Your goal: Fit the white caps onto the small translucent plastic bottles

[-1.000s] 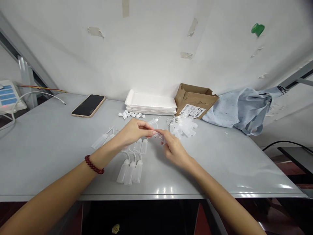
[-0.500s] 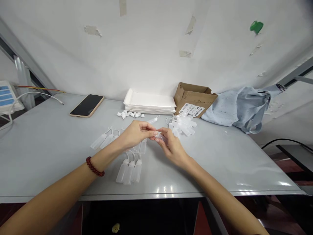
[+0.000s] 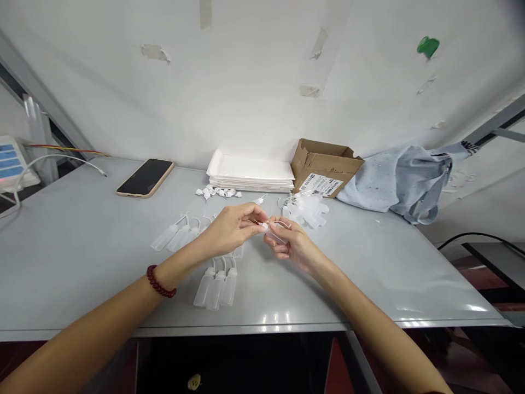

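Observation:
My right hand (image 3: pixel 293 244) holds a small translucent squeeze bottle (image 3: pixel 275 236) just above the grey table (image 3: pixel 82 257). My left hand (image 3: pixel 232 225), with a red bead bracelet on its wrist, pinches the bottle's tip end where a small white cap (image 3: pixel 264 225) shows. Below my hands three capped bottles (image 3: pixel 216 287) lie side by side. More bottles (image 3: pixel 174 236) lie to the left, and a pile of bottles (image 3: pixel 307 211) lies behind my right hand. Small white caps (image 3: pixel 217 192) are scattered further back.
A phone (image 3: pixel 145 177) lies face up at the back left. A stack of white trays (image 3: pixel 251 172) and an open cardboard box (image 3: pixel 325 169) stand by the wall. A blue-grey cloth bag (image 3: pixel 404 178) lies at the right. A device with cables (image 3: pixel 12 167) sits far left.
My hands stayed together over the table; the right hand turned and closed more around the bottle while the left fingertips shifted slightly right onto its tip.

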Action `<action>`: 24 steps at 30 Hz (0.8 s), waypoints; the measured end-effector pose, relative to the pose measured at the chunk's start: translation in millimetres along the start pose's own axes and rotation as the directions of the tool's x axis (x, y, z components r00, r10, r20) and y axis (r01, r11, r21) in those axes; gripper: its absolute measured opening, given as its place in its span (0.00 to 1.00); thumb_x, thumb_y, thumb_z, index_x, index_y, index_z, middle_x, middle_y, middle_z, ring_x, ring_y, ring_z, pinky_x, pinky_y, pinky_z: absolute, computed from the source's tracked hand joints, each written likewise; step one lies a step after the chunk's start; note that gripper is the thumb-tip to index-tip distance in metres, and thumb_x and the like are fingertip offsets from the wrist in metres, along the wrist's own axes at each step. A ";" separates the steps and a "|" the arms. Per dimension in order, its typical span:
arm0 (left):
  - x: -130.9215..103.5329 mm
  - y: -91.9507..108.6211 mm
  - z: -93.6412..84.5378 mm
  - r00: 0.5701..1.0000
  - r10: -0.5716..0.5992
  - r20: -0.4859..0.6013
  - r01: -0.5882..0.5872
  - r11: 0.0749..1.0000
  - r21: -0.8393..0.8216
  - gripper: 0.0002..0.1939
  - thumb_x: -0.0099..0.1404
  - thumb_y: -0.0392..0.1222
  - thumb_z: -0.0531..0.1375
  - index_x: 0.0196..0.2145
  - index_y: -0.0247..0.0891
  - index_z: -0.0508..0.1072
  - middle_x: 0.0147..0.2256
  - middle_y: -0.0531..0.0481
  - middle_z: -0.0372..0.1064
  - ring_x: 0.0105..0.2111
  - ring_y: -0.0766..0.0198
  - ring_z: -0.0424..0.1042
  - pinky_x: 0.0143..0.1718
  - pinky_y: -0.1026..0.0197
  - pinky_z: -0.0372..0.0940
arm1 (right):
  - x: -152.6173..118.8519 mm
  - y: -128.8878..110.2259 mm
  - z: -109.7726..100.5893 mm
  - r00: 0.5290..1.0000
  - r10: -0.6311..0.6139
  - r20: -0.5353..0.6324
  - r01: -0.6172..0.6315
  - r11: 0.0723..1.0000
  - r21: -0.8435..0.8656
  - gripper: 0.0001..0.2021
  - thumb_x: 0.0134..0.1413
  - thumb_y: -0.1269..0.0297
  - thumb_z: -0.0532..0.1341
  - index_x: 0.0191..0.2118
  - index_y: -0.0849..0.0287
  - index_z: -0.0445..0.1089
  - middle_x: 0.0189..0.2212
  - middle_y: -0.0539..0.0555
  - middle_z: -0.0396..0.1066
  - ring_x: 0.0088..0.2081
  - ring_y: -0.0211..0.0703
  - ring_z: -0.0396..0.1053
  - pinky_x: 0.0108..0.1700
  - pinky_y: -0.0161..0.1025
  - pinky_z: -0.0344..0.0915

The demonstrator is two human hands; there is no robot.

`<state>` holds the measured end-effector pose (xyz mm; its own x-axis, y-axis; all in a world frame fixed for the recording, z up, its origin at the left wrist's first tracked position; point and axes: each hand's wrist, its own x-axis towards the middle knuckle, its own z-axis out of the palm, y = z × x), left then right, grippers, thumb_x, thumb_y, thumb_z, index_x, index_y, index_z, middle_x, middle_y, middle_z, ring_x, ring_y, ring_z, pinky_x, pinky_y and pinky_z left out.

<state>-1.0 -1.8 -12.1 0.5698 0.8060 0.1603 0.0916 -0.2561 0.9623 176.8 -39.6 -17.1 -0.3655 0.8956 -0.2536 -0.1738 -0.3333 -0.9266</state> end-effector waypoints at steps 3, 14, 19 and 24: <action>0.5 2.7 -0.7 1.000 -0.018 -0.017 0.018 1.000 -0.003 0.08 0.59 0.40 0.61 0.36 0.35 0.72 0.37 0.48 0.72 0.39 0.61 0.73 0.45 0.57 0.67 | 0.9 0.6 -0.4 0.998 -0.051 -0.032 0.050 0.998 -0.030 0.13 0.52 0.54 0.61 0.35 0.57 0.59 0.21 0.44 0.59 0.18 0.28 0.44 0.20 0.31 0.40; 2.2 8.3 -4.8 0.964 -0.246 0.101 0.249 0.968 -0.017 0.15 0.60 0.48 0.59 0.25 0.33 0.71 0.22 0.52 0.68 0.21 0.67 0.69 0.25 0.64 0.66 | -3.5 11.8 4.4 0.859 -0.512 -0.027 0.389 0.684 -0.617 0.09 0.58 0.57 0.56 0.38 0.58 0.63 0.29 0.51 0.66 0.30 0.38 0.63 0.31 0.36 0.58; 0.0 9.8 -4.6 0.962 -0.216 0.165 0.226 0.973 -0.042 0.13 0.60 0.47 0.60 0.27 0.33 0.72 0.23 0.51 0.70 0.22 0.67 0.71 0.27 0.64 0.67 | -2.6 12.9 2.1 0.842 -0.538 -0.042 0.384 0.653 -0.653 0.09 0.61 0.59 0.52 0.34 0.58 0.63 0.25 0.49 0.64 0.28 0.36 0.62 0.31 0.35 0.58; -3.1 12.7 1.3 0.978 -0.165 0.124 0.163 0.986 0.026 0.12 0.61 0.47 0.60 0.34 0.34 0.74 0.24 0.50 0.73 0.26 0.65 0.73 0.32 0.62 0.68 | 1.9 15.5 -3.4 0.825 -0.553 -0.116 0.367 0.680 -0.635 0.10 0.62 0.59 0.50 0.32 0.57 0.59 0.23 0.46 0.61 0.26 0.35 0.60 0.29 0.34 0.56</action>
<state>-0.5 -8.3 -0.7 0.6438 0.7646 -0.0294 0.2048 -0.1352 0.9694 176.5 -42.0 -32.8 -0.0995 0.9573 0.2716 0.3283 0.2892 -0.8992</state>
